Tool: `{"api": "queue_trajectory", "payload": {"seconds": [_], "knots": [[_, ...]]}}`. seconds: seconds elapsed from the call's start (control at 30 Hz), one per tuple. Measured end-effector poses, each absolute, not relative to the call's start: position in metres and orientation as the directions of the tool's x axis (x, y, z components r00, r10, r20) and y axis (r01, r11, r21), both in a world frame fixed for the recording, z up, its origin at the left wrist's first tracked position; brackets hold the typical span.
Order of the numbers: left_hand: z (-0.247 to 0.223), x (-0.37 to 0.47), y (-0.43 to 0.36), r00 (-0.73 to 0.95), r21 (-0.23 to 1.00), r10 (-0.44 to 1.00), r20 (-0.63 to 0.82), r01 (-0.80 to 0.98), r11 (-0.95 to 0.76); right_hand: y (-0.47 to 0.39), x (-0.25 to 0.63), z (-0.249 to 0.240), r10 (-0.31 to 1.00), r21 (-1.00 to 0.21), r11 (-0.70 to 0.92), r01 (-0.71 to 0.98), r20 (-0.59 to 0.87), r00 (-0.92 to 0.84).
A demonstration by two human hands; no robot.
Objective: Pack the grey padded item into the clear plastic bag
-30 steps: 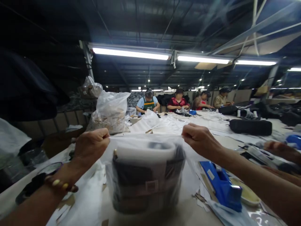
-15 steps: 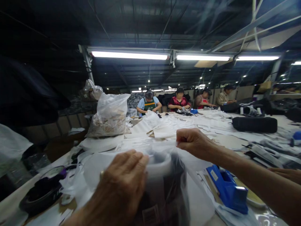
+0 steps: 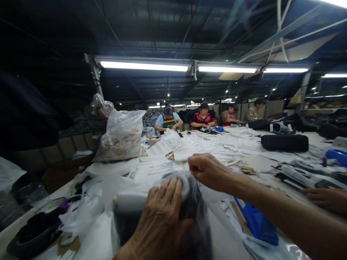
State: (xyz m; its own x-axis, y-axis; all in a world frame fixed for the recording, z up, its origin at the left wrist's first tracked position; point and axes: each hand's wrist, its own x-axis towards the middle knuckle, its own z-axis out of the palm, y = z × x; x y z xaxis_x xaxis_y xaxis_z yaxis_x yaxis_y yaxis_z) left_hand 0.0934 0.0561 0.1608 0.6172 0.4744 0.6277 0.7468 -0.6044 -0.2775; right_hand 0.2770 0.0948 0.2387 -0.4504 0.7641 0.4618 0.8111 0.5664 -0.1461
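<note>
A dark bag [image 3: 126,218] inside a clear plastic cover [image 3: 203,231] is at the middle of the tabletop's [image 3: 255,160] near edge, its lower part blurred and cut off. The left hand [image 3: 159,216] lies over it, fingers extended, hiding its middle. The right hand [image 3: 203,168] is a fist clamped on the cover's far edge; its fingertips are hidden. The bag's white-wrapped top [image 3: 131,200] faces up; its long axis seems to run left to right, though the hand makes this uncertain. The right forearm partly covers a blue tape dispenser [image 3: 256,220]. White sheets [image 3: 162,168] litter the tabletop. Four co-workers [image 3: 168,121] are beyond its far edge, under fluorescent tubes [image 3: 143,66] in a dark-roofed hall.
</note>
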Motion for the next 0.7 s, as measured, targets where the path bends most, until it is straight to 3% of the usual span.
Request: {"api": "queue_trajectory", "payload": {"seconds": [0.1, 0.4, 0.5, 0.6, 0.7], "knots": [[0.167, 0.098, 0.059, 0.669, -0.353, 0.395, 0.63, 0.7, -0.621, 0.095, 0.277, 0.244, 0.764, -0.2, 0.579, 0.79, 0.47, -0.441], [0.177, 0.106, 0.068, 0.597, -0.242, 0.459, 0.658, 0.745, -0.621, 0.1, 0.273, 0.253, 0.744, -0.184, 0.608, 0.772, 0.47, -0.474], [0.187, 0.098, 0.07, 0.576, -0.144, 0.496, 0.65, 0.734, -0.664, 0.099, 0.27, 0.257, 0.748, -0.175, 0.612, 0.771, 0.443, -0.494], [0.2, 0.091, 0.079, 0.445, 0.003, 0.467, 0.764, 0.722, -0.692, 0.098, 0.27, 0.261, 0.743, -0.218, 0.634, 0.742, 0.438, -0.506], [0.211, 0.088, 0.093, 0.354, 0.254, 0.636, 0.685, 0.702, -0.665, 0.098, 0.273, 0.263, 0.724, -0.251, 0.669, 0.699, 0.433, -0.538]]}}
